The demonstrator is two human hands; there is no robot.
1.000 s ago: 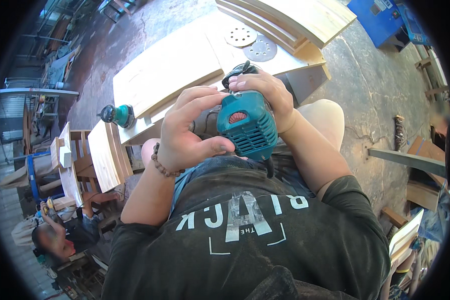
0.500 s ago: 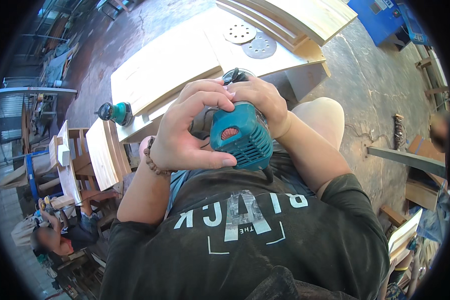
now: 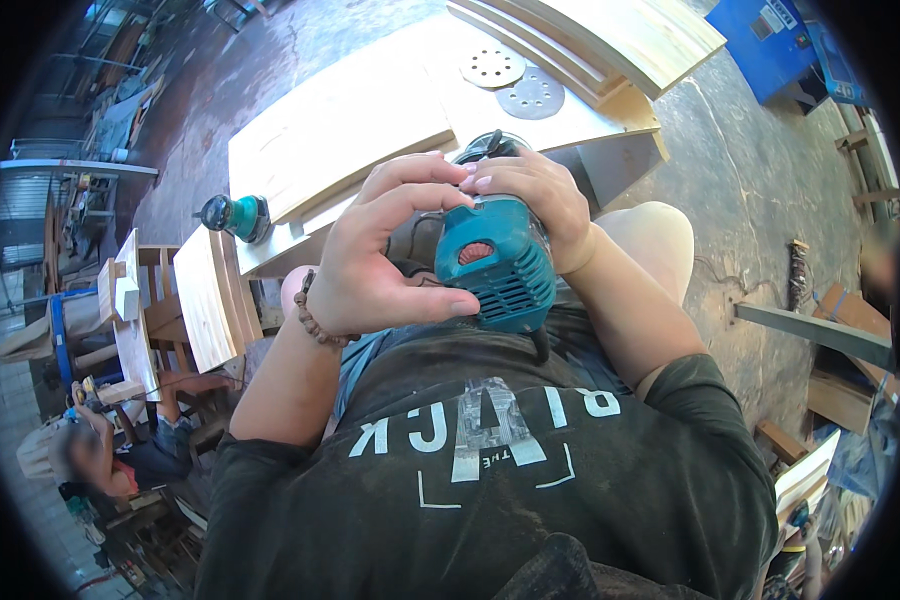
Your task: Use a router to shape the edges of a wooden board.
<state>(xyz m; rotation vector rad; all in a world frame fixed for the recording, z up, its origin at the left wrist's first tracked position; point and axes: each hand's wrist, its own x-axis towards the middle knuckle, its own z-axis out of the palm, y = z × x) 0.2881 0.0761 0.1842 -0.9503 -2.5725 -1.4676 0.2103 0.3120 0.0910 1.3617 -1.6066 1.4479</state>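
Note:
I hold a teal router [image 3: 510,275] in front of my stomach, its vented top and red dial facing me. A round base shows past my fingers at its far end, and a black cord leaves its near side. My right hand [image 3: 545,200] wraps the right side of the housing. Curved around the left side is my left hand [image 3: 370,245], fingertips on the upper part and thumb at the lower edge. The underside of the tool is hidden. Beyond it lies a pale wooden panel [image 3: 340,120] on a workbench.
A teal sander [image 3: 238,218] stands at the bench's left end. Perforated sanding discs [image 3: 530,95] lie near stacked boards [image 3: 630,40] at the far right. Wooden pieces [image 3: 210,300] stand at left. A co-worker [image 3: 110,455] sits lower left, and a metal beam [image 3: 815,332] is at right.
The view has shifted slightly, so the bench and discs appear a little to the right and lower. The router has tilted slightly in my hands; both keep their grip.

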